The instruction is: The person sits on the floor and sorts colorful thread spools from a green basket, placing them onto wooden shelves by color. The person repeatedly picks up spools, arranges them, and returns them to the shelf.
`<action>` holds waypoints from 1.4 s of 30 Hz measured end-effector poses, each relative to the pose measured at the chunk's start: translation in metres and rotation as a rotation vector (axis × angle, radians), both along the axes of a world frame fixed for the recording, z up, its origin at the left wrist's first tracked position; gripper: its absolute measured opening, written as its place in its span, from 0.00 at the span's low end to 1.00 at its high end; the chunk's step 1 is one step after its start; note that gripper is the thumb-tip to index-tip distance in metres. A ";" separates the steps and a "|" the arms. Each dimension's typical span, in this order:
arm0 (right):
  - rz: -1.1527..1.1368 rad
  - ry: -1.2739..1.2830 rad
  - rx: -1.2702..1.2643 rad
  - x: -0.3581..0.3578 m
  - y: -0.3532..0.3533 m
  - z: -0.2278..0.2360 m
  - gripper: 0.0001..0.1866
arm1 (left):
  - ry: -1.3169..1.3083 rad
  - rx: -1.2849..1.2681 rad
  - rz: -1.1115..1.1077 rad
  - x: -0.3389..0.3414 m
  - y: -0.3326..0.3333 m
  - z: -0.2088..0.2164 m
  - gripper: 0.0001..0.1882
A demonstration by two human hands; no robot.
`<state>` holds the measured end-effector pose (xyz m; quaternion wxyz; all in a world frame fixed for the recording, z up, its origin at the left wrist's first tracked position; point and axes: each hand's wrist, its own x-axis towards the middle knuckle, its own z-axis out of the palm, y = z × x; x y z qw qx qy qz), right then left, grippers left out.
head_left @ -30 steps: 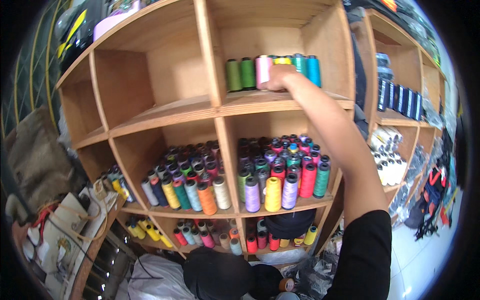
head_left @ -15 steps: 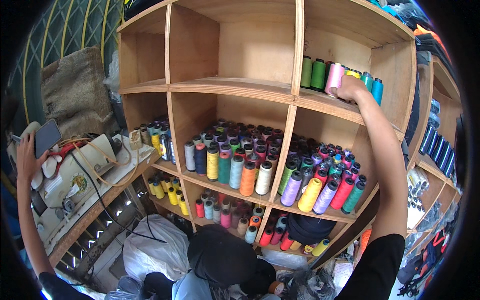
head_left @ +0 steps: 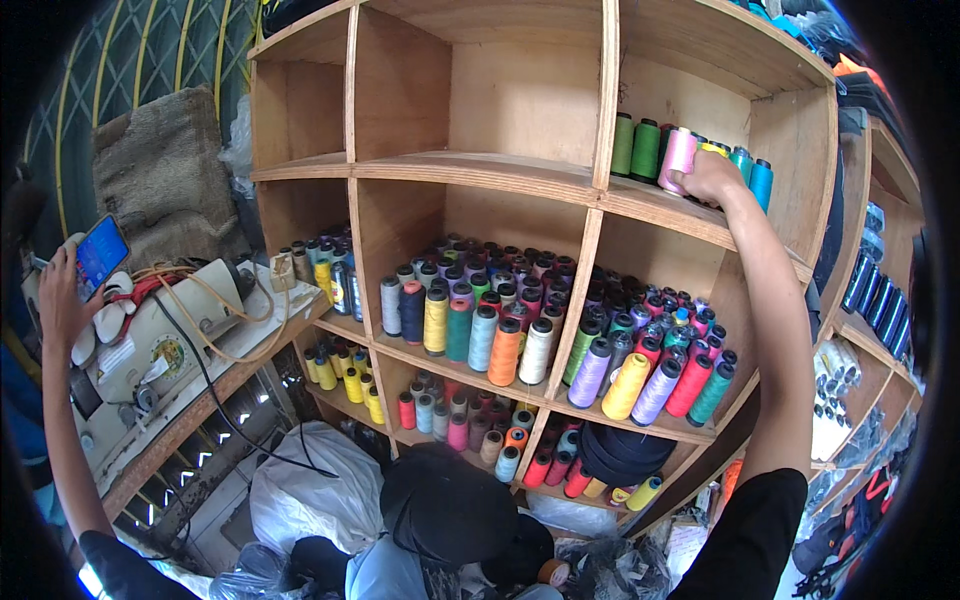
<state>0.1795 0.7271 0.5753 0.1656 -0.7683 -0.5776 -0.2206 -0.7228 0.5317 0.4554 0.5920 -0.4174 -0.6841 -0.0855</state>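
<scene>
My right hand [head_left: 714, 178] reaches up into the top right compartment, its fingers closed at the lower side of a pink thread cone [head_left: 679, 158]. The pink cone stands at the shelf's front edge. Two green thread cones [head_left: 645, 150] are on its left; a yellow one and several teal and blue thread cones [head_left: 760, 182] are on its right, partly behind my hand. At the far left my left hand [head_left: 64, 305] is closed around a smartphone [head_left: 102, 250] with a lit blue screen, above a sewing machine.
A wooden shelf [head_left: 480, 178] holds many thread cones in its lower compartments. On the left, the sewing machine [head_left: 165, 345] stands on a table with a looped tan cord. A person in a black cap [head_left: 450, 505] is below, beside a white sack [head_left: 310, 495].
The smartphone's screen has gone from dark to lit. The view has shifted slightly, moving the shelf rightward in the picture. My right hand stays at the pink thread cone.
</scene>
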 end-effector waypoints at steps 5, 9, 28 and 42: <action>0.046 -0.096 0.105 0.004 0.006 -0.004 0.31 | -0.195 -0.015 -0.034 0.017 0.011 -0.001 0.47; 0.029 -0.136 0.215 0.014 0.003 -0.003 0.29 | -0.248 -0.035 -0.022 -0.071 0.022 -0.002 0.45; -0.067 0.132 0.441 0.026 -0.023 0.029 0.26 | -0.168 0.073 -0.413 -0.051 0.125 0.094 0.34; -0.080 -0.239 0.767 0.096 -0.020 0.027 0.23 | 0.146 -0.332 -1.725 0.669 0.145 0.109 0.10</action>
